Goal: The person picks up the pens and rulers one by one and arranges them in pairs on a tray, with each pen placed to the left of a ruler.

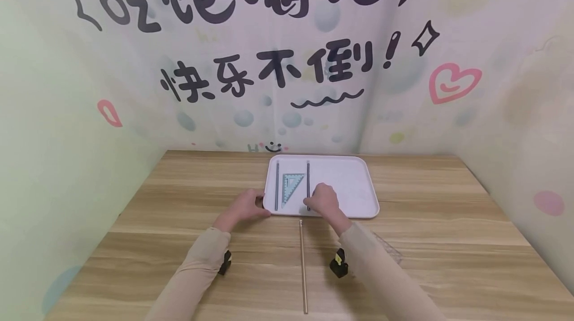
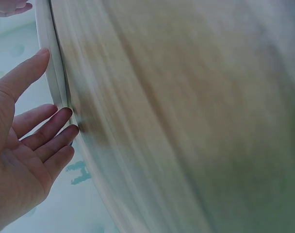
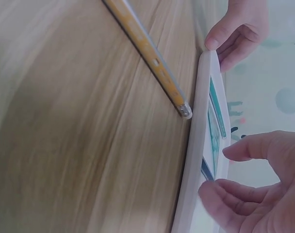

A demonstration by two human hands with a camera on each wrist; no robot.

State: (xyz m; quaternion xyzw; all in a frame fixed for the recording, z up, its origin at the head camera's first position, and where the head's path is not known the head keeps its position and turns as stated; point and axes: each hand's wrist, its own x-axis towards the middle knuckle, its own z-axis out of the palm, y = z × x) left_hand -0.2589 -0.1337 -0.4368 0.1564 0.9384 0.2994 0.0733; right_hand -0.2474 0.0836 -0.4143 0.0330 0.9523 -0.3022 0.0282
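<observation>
A white tray (image 1: 354, 186) lies at the back of the table, holding two dark pencils and a pale blue set square (image 1: 292, 185). One dark pencil (image 1: 276, 186) lies near the tray's left side; the other dark pencil (image 1: 308, 176) is right of the set square. At the tray's front left corner, my left hand (image 1: 246, 205) touches the rim with thumb and fingers spread apart. My right hand (image 1: 324, 198) is over the tray's front edge, fingertips at the near end of the right dark pencil. In the right wrist view its thumb (image 3: 239, 149) stands apart from the fingers.
A golden-yellow pencil (image 1: 303, 266) lies lengthwise on the wooden table (image 1: 426, 201) in front of the tray, its eraser end close to the rim. Partly under my right forearm lies a clear, thin-edged item (image 1: 389, 248). A printed wall hanging (image 1: 314, 126) rises behind the table.
</observation>
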